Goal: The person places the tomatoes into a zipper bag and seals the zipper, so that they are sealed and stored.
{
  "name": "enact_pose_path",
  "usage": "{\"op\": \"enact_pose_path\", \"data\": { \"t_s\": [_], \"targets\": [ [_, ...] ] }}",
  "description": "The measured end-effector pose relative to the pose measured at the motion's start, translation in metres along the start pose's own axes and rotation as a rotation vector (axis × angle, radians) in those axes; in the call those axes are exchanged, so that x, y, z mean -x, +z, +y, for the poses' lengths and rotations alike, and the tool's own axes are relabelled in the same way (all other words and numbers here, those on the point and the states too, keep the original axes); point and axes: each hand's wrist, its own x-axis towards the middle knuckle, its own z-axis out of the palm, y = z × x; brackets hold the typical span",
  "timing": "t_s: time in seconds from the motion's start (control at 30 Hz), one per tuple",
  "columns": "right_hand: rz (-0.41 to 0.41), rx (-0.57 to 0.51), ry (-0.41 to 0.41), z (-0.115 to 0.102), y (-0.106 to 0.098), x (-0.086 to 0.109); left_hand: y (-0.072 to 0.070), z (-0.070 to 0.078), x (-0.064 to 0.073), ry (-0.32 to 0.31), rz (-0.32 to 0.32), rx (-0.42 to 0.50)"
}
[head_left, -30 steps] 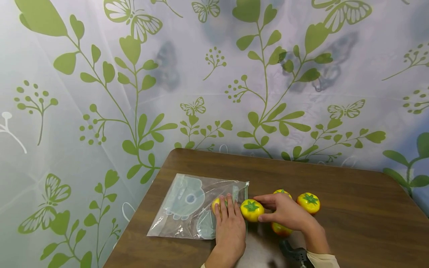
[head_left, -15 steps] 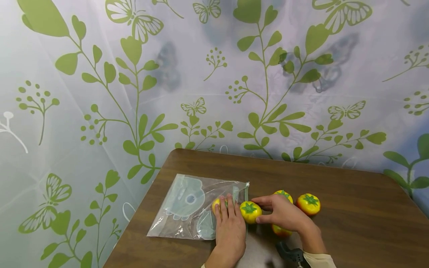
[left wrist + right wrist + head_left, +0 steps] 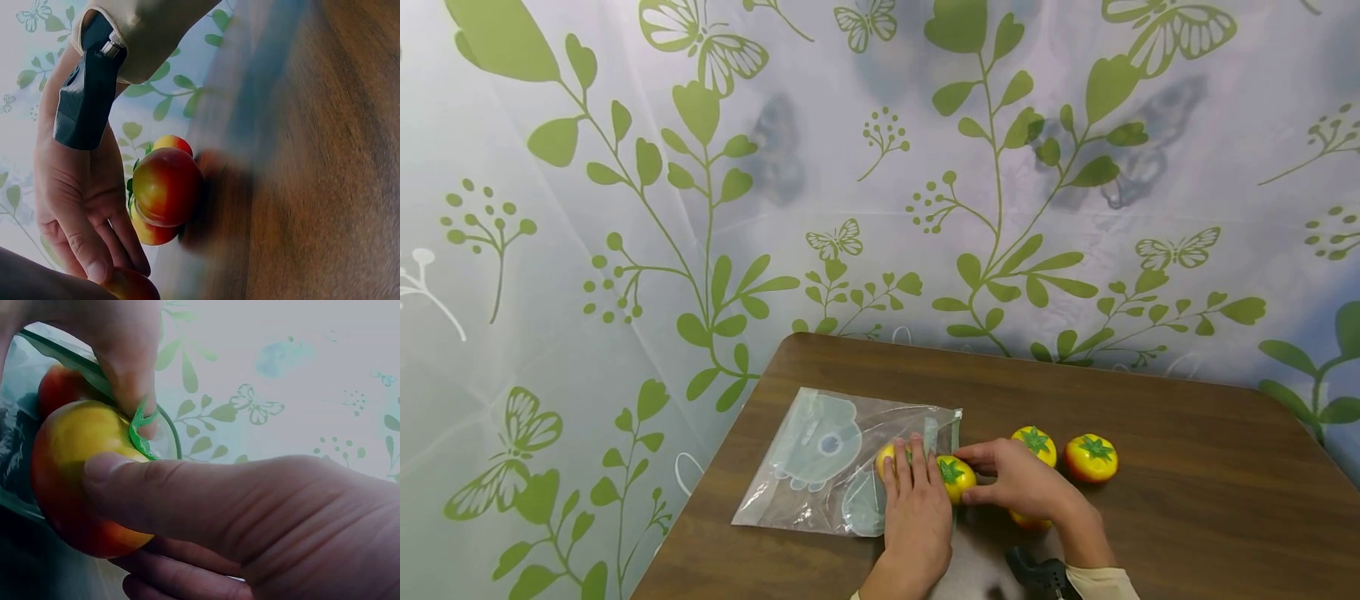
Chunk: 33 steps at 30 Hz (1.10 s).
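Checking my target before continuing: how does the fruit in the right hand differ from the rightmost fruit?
The held fruit is pinched by the right hand; the rightmost fruit sits untouched on the table. The held fruit is at the mouth of the clear bag; the rightmost fruit is well apart from it. Both are yellow and red with green leafy tops.

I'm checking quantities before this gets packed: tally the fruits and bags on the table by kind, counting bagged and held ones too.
Yellow-and-red fruits: 5
Clear plastic bag: 1
Total: 6
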Motion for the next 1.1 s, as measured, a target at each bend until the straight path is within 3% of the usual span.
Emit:
{"op": "enact_pose_path", "data": {
  "t_s": [0.27, 0.57, 0.77, 1.1],
  "targets": [
    [0.0, 0.013, -0.03, -0.003, 0.005, -0.003, 0.0, 0.001, 0.0, -0.004, 0.019, -0.012],
    [-0.014, -0.017, -0.007, -0.005, 0.013, -0.01, -0.002, 0.001, 0.002, 0.012, 0.006, -0.004],
    [0.019, 0.041, -0.031, -0.009, 0.021, -0.018, 0.0, 0.001, 0.002, 0.025, 0.035, -0.035],
    [0.051, 0.036, -0.006, -0.011, 0.022, -0.017, 0.002, 0.003, 0.001, 0.025, 0.013, -0.033]
  ]
}}
